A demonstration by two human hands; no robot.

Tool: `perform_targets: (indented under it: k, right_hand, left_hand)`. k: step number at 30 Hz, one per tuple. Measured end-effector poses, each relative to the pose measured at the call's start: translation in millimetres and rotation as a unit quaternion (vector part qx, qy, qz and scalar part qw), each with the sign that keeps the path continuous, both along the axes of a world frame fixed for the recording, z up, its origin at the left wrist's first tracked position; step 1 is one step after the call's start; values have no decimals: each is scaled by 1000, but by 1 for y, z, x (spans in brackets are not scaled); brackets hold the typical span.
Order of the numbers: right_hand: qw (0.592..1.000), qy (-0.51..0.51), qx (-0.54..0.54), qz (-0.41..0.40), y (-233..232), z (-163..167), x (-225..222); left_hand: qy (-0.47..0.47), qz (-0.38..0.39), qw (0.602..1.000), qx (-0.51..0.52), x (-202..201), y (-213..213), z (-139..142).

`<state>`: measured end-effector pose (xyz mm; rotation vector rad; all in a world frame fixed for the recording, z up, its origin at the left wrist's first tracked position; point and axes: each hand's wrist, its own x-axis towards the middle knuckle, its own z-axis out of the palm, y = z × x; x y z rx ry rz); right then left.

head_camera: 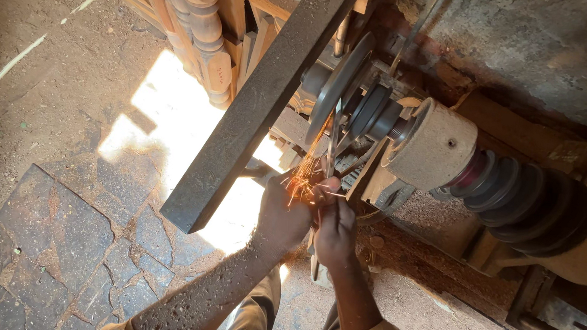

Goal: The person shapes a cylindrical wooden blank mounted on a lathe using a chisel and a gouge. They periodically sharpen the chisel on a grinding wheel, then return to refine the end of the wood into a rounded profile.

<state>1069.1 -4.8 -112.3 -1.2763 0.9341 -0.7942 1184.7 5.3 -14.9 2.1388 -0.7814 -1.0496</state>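
Both my hands hold a thin metal blade (334,137) upright against a dark spinning grinding wheel (336,83) on a machine shaft. My left hand (282,215) grips low on the left, my right hand (335,229) grips beside it on the right. Orange sparks (304,176) spray down over my left hand from the point of contact. My fingers hide the blade's lower end.
A dark flat beam (256,105) slants across in front of the machine. Turned wooden posts (203,34) stand at the back. A pale stone cylinder (437,143) and dark pulleys (529,200) sit on the shaft to the right. Sawdust and cracked stone slabs (65,239) cover the floor.
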Motion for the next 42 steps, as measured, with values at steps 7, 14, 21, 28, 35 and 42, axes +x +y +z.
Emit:
perform_targets:
  k: [7,14,21,28,35,42]
  right_hand:
    - [970,-76,228,32,-12,6,-14]
    - [950,-166,237,114,-22,8,-26]
    - [985,-26,162,56,7,20,-46]
    - [956,-78,281,38,60,76,-115]
    - [783,-393,469,116,89,103,-113]
    - [910,-145,349,-173,107,105,9]
  left_hand:
    - [12,-72,997,-35,0,-4,6]
    - [229,66,969,-61,-7,-6,21]
    - [168,28,983,-66,-32,11,39]
    - [260,-59,962,-60,-63,59,36]
    - [577,43,815,-42,-50,79,40]
    - [354,-101,929,41,16,50,28]
